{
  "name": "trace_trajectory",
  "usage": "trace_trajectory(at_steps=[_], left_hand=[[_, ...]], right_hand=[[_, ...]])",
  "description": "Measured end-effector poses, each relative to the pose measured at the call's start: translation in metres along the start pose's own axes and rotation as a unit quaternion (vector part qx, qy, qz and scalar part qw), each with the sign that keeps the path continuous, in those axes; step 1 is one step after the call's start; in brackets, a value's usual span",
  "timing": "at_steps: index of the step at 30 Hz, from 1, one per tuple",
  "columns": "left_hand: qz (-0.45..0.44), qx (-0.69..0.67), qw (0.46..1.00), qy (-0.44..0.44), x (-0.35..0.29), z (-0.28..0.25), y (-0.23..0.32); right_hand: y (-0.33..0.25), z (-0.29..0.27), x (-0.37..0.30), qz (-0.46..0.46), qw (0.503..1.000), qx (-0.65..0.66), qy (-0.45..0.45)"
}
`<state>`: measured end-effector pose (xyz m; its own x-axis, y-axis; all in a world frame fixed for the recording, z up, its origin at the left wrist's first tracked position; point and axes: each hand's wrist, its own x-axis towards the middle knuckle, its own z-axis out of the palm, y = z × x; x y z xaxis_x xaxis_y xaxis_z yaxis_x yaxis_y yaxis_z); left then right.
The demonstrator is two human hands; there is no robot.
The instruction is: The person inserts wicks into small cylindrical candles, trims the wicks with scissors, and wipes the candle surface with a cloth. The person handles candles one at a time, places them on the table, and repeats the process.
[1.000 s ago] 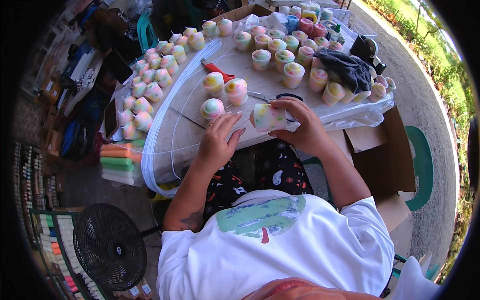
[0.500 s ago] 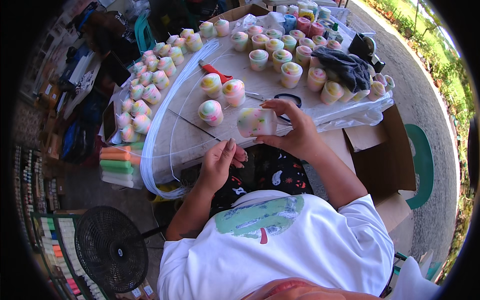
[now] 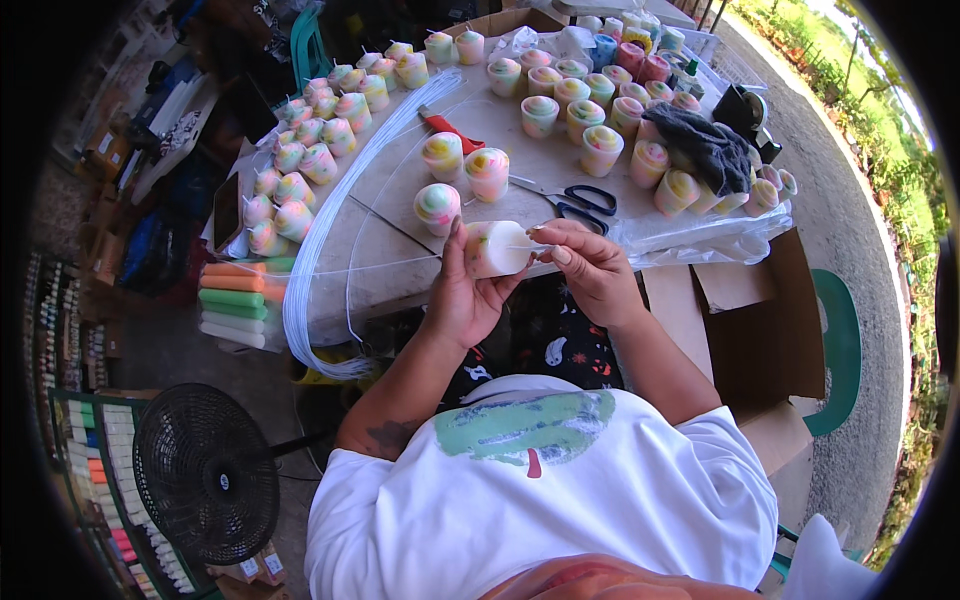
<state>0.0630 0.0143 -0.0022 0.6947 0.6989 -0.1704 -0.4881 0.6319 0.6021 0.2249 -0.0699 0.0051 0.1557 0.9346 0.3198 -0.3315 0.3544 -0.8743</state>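
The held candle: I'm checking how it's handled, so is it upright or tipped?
Tipped: the candle lies sideways in the left hand, its flat white end facing the right hand.

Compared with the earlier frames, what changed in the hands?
The candle passed leftward from the right hand to the left hand, its flat white end turned into view; the right hand's fingertips are at that end. The scissors and three nearby candles stayed put.

Holds candle in left hand, with white end toward three o'clock; pinches strand with right hand.
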Motion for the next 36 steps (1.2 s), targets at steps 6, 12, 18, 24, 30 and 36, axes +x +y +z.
trace_trajectory(at_steps=[6, 12, 18, 24, 30, 36], left_hand=[[-0.004, 0.027, 0.999, -0.016, 0.009, -0.006, -0.008], [-0.029, 0.051, 0.998, 0.009, 0.014, -0.013, -0.012], [-0.033, 0.012, 0.999, 0.006, 0.015, -0.016, -0.015], [-0.026, 0.023, 0.999, 0.022, 0.016, -0.013, -0.018], [0.009, 0.06, 0.998, 0.022, 0.018, -0.012, -0.015], [0.062, 0.116, 0.99, 0.044, 0.024, -0.009, -0.007]], right_hand=[[0.018, -0.005, -0.003, -0.004, 0.995, 0.097, 0.009], [0.017, -0.018, -0.011, 0.102, 0.988, 0.117, -0.018], [0.023, -0.008, -0.016, 0.14, 0.971, 0.189, 0.051], [0.032, -0.007, -0.012, 0.16, 0.937, 0.302, 0.075], [0.024, -0.008, -0.005, 0.133, 0.976, 0.147, 0.086], [0.026, -0.006, -0.003, 0.03, 0.978, -0.157, 0.13]])
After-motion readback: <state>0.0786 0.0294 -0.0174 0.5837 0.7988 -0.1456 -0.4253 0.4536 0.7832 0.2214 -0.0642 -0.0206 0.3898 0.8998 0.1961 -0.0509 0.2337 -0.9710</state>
